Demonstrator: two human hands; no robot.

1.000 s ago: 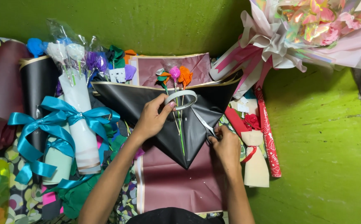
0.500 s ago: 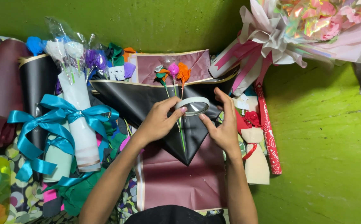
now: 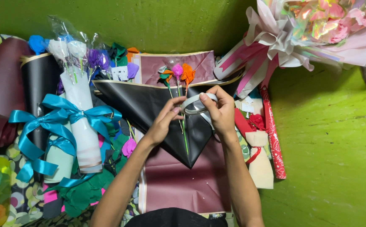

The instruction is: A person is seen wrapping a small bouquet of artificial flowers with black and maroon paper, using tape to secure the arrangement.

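My right hand (image 3: 220,110) grips a roll of clear tape (image 3: 196,103) above a black wrapping sheet (image 3: 149,105). At the roll's near edge, my left hand (image 3: 165,120) pinches with thumb and fingers. Three small paper flowers, teal, pink and orange (image 3: 177,72), lie with their green stems (image 3: 185,134) running down the black sheet. A maroon wrapping sheet (image 3: 178,185) lies under the black one.
A white-wrapped bouquet with a teal ribbon bow (image 3: 61,122) lies at left beside dark paper rolls (image 3: 35,80). A big pink bouquet (image 3: 313,29) fills the top right. A red patterned roll (image 3: 273,138) and a small cream-wrapped rose (image 3: 259,155) lie right of my arm. The floor is green (image 3: 330,159).
My right hand rose from the black sheet's lower right edge to the tape roll. Both hands now hold the roll together, and the left fingers shifted to its near edge.
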